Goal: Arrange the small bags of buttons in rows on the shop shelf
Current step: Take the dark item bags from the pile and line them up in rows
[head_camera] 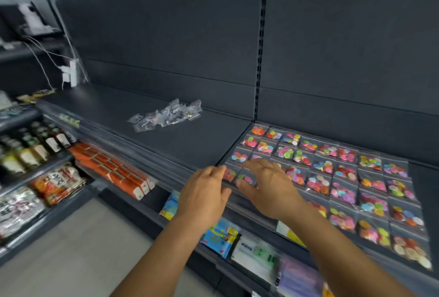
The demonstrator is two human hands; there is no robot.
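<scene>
Both hands are seen at the front edge of the dark shelf, at the left end of the laid-out grid of button bags; the left hand is held loose with fingers curled, nothing visibly gripped; the right hand is spread wide and flat, fingertips resting on or just over the front-left bag, nothing pinched; exact contact cannot be told through the blur. The grid is laid in rows across the right section of the shelf, from back edge to front edge, bags touching or slightly overlapping. A loose pile of clear bags is left unsorted near the back of the left section, well apart from the grid. The bags are judged very light, thin soft plastic, slippery on the smooth shelf, with buttons shifting inside; easily nudged out of line by a sleeve or a neighbouring bag. Best taken by a pinch at the empty top strip or a corner, or slid flat under fingertips; pressing on the button lump is likely to skew it. Lower shelves with packaged goods are seen below.
</scene>
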